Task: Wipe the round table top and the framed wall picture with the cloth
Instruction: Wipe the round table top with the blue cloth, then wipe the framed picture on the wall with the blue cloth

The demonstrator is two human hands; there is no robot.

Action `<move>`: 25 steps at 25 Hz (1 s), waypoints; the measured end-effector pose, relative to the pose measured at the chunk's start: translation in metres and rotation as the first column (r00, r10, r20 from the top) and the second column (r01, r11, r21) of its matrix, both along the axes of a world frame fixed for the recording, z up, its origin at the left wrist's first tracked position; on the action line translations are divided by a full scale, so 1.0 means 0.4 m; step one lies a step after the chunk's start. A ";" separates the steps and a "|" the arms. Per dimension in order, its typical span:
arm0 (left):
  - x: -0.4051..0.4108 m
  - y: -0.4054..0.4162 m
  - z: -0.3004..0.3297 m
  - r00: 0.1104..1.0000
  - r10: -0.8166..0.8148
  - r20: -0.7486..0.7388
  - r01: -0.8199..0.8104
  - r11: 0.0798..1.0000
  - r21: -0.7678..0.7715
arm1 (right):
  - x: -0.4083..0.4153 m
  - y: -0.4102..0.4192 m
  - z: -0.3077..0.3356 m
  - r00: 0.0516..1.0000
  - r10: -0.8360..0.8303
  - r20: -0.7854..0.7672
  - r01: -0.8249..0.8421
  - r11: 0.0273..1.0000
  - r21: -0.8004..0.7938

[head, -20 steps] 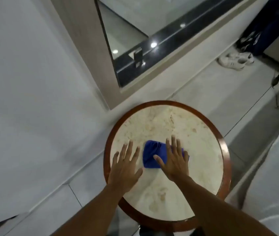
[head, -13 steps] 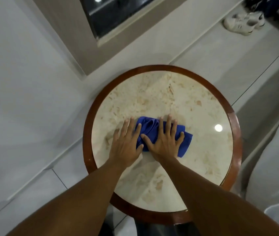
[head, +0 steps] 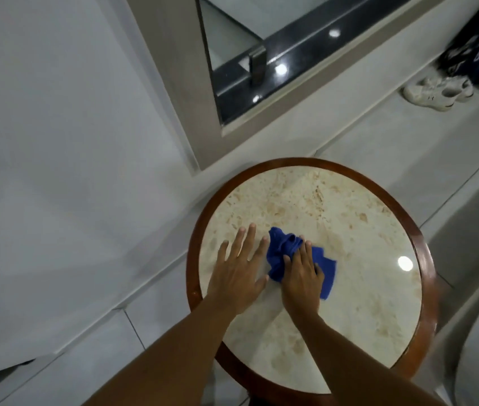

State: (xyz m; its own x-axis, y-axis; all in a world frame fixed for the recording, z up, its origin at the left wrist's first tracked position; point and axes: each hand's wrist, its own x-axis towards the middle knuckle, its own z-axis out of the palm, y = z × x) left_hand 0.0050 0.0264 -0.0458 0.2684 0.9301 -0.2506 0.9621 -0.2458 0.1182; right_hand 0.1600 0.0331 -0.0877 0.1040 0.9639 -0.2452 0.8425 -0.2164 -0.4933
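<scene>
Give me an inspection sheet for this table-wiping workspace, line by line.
Surface: round beige marble table top with brown wooden rim, a ceiling light reflected on it.
Job's things: crumpled blue cloth on the top, near its left half.
Clutter: nothing seen on the table.
Grippers: left hand flat, fingers spread, beside the cloth; right hand pressing on the cloth.
Cables: nothing seen.
Surroundings: white sneakers on pale tiled floor; glass panel in beige frame.

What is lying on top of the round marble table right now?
A crumpled blue cloth under the right hand, with the left hand flat beside it on the round marble table. The cloth's middle is covered by the hand.
</scene>
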 end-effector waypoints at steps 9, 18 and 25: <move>-0.278 -0.054 0.733 0.996 0.083 -0.009 -0.071 0.895 0.440 | -0.368 -0.033 0.764 0.726 0.040 -0.686 0.272 0.900 0.341; -0.624 -0.167 1.641 0.962 0.266 -0.063 -0.021 0.301 0.953 | -0.767 -0.026 1.675 0.503 0.679 -0.535 0.302 0.442 0.845; -0.872 -0.190 1.945 0.822 0.547 -0.157 0.011 0.260 0.965 | -0.959 0.065 1.911 0.826 0.561 -0.059 -0.076 0.213 0.974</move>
